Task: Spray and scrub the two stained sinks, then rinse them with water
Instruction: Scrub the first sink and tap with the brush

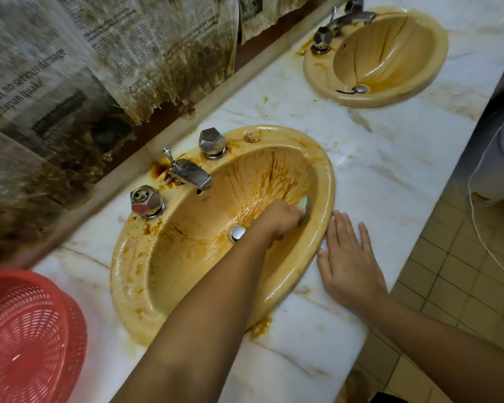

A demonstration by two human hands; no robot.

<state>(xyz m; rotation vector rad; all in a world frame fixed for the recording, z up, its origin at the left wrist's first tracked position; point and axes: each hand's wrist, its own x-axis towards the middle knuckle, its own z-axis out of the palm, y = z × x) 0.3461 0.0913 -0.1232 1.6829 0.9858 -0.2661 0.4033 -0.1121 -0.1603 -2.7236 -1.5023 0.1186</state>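
I see my left grip (282,216) down inside the near sink (146,274), fingers curled round a green-and-grey scrub pad (305,205) and pressing it on the basin wall. The pad sticks out just beyond the fingertips, and its long axis seems to run along the wall below the rim, though the fingers hide most of it. The drain plug (238,233) sits just on the wrist side of this grip. The tap spout (191,174) is across the bowl and points towards the drain. Brown streaks fan over the wall above the grip. My right grip (346,257) lies flat on the counter (376,158), fingers straight and holding nothing, fingertips touching the sink's rim just outside the pad. The far sink (419,68) lies well beyond both grips, and a red basket (26,330) sits behind the left forearm.
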